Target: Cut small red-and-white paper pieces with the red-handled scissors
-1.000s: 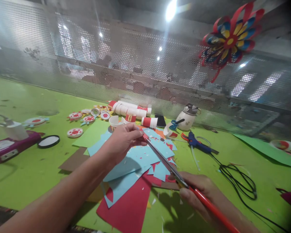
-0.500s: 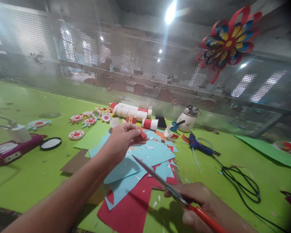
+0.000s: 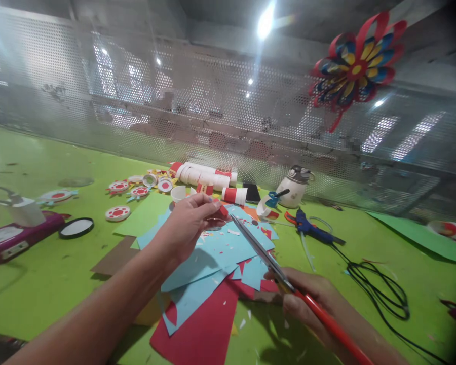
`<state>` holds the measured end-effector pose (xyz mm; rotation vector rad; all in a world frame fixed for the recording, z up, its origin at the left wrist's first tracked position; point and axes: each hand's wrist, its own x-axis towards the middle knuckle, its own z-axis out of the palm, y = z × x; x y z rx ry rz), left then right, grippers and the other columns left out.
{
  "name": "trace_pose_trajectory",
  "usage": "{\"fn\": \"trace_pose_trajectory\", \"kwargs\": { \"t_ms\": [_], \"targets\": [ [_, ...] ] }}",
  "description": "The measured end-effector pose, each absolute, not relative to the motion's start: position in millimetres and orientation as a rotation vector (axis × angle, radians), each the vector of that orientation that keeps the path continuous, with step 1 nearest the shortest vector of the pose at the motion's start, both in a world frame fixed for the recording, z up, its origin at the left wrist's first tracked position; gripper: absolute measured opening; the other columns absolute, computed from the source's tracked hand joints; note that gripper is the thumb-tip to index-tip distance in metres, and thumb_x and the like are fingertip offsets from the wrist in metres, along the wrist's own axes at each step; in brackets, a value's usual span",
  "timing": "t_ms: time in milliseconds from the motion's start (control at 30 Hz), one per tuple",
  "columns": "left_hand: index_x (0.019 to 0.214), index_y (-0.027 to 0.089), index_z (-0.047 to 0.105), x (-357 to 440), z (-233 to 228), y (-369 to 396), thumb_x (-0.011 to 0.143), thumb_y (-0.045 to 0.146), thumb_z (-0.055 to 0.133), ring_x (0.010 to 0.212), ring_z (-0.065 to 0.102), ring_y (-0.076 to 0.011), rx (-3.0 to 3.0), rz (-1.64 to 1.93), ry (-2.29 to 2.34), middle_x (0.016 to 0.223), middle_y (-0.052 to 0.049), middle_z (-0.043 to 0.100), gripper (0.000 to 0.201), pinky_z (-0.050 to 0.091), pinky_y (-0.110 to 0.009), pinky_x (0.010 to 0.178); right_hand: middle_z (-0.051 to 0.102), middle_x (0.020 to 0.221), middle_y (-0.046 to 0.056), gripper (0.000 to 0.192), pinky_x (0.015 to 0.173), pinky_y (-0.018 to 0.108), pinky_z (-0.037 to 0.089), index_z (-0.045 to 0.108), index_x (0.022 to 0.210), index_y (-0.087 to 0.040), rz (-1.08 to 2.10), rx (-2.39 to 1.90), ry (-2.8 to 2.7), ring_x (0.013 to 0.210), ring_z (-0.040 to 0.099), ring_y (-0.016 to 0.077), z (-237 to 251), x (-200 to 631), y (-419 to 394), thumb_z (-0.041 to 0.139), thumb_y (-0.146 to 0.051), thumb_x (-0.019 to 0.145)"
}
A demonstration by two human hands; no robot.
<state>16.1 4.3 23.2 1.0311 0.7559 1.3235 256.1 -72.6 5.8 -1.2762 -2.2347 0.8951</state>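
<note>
left hand (image 3: pixel 188 223) pinching red paper scrap (image 3: pixel 222 210), right hand (image 3: pixel 307 299) gripping scissors (image 3: pixel 266 258), blade tips just beside scrap

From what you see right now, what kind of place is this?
Probably a paper-craft workbench. Cut blue and red paper sheets cover a green table, the right hand holds red-handled scissors, a blue glue gun lies nearby, and a finished paper flower hangs on the perforated metal screen.
</note>
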Motion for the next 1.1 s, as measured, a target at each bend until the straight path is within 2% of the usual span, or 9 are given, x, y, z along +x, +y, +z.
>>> {"fn": "trace_pose_trajectory", "kwargs": {
  "t_ms": [300,500,733,1100],
  "targets": [
    [0.065,0.013,0.057,19.2,26.0,3.0,0.071,0.016,0.067,0.064,0.060,-0.0124,0.967,1.327,0.707,0.064,-0.001,0.062,0.012,0.051,-0.033,0.074,0.055,0.070,0.002,0.044,0.054,0.024,0.044,0.058,0.090,-0.017,0.821,-1.273,-2.209,0.060,0.053,0.0167,2.3,251.3,-73.5,0.037,-0.055,0.089],
    [0.065,0.012,0.058,24.3,23.6,1.8,0.071,0.014,0.068,0.068,0.061,-0.0128,0.884,1.314,0.698,0.067,-0.003,0.063,0.012,0.051,-0.028,0.072,0.052,0.066,0.002,0.049,0.046,0.022,0.045,0.058,0.075,-0.016,0.863,-1.276,-2.087,0.053,0.051,0.0138,-4.8,244.2,-75.2,0.039,-0.060,0.086],
    [0.065,0.012,0.058,26.9,21.4,1.3,0.075,0.014,0.065,0.069,0.062,-0.0127,0.845,1.327,0.674,0.068,-0.003,0.063,0.012,0.051,-0.027,0.073,0.060,0.073,0.006,0.049,0.048,0.023,0.047,0.063,0.082,-0.015,0.814,-1.257,-2.109,0.057,0.055,0.0159,-4.5,244.3,-74.6,0.041,-0.057,0.087],
    [0.063,0.012,0.059,30.3,23.1,-1.7,0.073,0.012,0.064,0.067,0.061,-0.0121,0.745,1.384,0.697,0.064,-0.002,0.061,0.011,0.050,-0.029,0.078,0.056,0.069,0.004,0.049,0.046,0.022,0.046,0.059,0.074,-0.017,0.849,-1.327,-2.052,0.057,0.052,0.0152,-6.1,241.9,-76.6,0.041,-0.061,0.085]
  ]
}}
